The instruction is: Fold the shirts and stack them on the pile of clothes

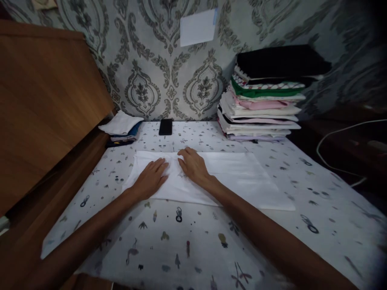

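A white folded cloth (242, 177), perhaps a garment, lies lengthwise across the patterned sheet in front of me. On its left part rests my left hand (152, 177), palm down with the fingers stretched out. My right hand (193, 164) touches the cloth near its middle and far edge, fingers slightly bent and apart. Small creases show in the fabric between the two hands. Neither hand grips anything that I can see. The underside of both palms is hidden.
A tall stack of folded clothes (263, 108) stands at the back right, a smaller pile (122, 125) at the back left. Between them lies a black phone (165, 127). A wooden cabinet (45, 100) borders the left side. A pale cable (326, 161) hangs at the right.
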Action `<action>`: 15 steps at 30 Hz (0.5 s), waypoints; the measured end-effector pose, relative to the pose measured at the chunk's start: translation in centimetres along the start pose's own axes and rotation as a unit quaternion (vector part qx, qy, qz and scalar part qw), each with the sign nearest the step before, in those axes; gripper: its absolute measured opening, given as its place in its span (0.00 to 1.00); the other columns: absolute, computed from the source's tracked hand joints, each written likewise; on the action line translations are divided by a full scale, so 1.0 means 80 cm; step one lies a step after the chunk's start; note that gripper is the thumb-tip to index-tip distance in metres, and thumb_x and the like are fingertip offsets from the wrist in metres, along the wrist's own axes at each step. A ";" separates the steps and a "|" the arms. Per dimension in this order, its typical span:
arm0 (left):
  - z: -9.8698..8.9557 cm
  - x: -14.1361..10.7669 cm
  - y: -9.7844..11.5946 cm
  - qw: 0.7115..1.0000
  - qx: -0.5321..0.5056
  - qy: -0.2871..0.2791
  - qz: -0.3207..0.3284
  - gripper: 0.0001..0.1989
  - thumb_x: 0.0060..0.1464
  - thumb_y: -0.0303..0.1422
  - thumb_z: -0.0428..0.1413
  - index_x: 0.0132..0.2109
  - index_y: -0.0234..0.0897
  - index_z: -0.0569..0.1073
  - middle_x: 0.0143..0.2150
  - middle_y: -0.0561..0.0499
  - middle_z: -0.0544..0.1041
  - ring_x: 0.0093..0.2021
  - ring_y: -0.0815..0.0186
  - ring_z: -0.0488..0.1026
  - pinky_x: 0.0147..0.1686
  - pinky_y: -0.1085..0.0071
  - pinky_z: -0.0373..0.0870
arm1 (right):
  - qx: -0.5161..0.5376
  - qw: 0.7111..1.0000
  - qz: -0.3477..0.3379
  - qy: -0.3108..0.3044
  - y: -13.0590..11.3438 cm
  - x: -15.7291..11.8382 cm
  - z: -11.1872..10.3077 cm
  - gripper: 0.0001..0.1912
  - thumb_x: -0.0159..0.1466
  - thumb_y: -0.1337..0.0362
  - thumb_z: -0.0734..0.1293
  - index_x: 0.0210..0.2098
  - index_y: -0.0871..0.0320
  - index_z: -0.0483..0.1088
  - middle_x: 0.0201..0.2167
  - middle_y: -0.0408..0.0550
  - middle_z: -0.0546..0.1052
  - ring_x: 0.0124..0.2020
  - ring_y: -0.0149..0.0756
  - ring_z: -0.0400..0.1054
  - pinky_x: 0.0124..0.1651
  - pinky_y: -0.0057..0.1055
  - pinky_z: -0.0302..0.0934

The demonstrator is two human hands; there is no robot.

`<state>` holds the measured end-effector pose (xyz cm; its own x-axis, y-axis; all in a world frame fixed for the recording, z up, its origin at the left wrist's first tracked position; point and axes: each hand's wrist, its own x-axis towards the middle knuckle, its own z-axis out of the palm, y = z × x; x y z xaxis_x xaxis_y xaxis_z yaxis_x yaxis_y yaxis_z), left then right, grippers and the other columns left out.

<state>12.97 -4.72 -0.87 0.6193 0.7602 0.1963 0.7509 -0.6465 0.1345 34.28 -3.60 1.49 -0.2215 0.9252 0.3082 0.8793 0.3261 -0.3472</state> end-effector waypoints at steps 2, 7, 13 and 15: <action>0.003 0.009 0.004 1.000 0.017 -0.002 0.003 0.25 0.70 0.39 0.41 0.68 0.32 0.61 0.72 0.38 0.58 0.73 0.56 0.52 0.69 0.54 0.52 | 0.014 0.997 -0.074 0.013 -0.002 -0.014 0.004 0.15 0.70 0.67 0.56 0.51 0.59 0.71 0.52 0.58 0.74 0.55 0.46 0.67 0.54 0.42 0.63; 0.015 0.014 0.001 0.998 0.050 -0.027 -0.031 0.28 0.70 0.43 0.39 0.70 0.36 0.57 0.73 0.40 0.56 0.74 0.56 0.50 0.69 0.50 0.52 | -0.014 0.988 -0.124 -0.091 -0.005 -0.052 0.020 0.28 0.72 0.53 0.56 0.67 0.60 0.58 0.69 0.58 0.60 0.71 0.48 0.51 0.69 0.50 0.49; 0.024 0.006 -0.018 0.994 0.091 -0.021 -0.063 0.32 0.68 0.45 0.39 0.70 0.31 0.59 0.73 0.37 0.56 0.73 0.52 0.50 0.67 0.48 0.53 | -0.023 0.986 -0.085 -0.139 -0.004 -0.061 0.016 0.34 0.72 0.48 0.55 0.70 0.63 0.54 0.72 0.57 0.53 0.74 0.45 0.43 0.73 0.46 0.40; 0.028 0.005 -0.026 0.992 0.099 -0.014 -0.083 0.33 0.67 0.46 0.38 0.70 0.28 0.59 0.72 0.35 0.56 0.73 0.50 0.50 0.67 0.47 0.54 | -0.012 0.986 -0.080 -0.149 0.003 -0.062 0.011 0.36 0.72 0.45 0.53 0.71 0.62 0.52 0.73 0.57 0.51 0.74 0.45 0.41 0.73 0.48 0.38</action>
<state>12.14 -2.92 -3.25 0.4871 0.8586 0.1599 0.8718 -0.4888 -0.0310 35.20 -7.93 -0.91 -0.4686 0.8795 0.0829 0.8318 0.4709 -0.2939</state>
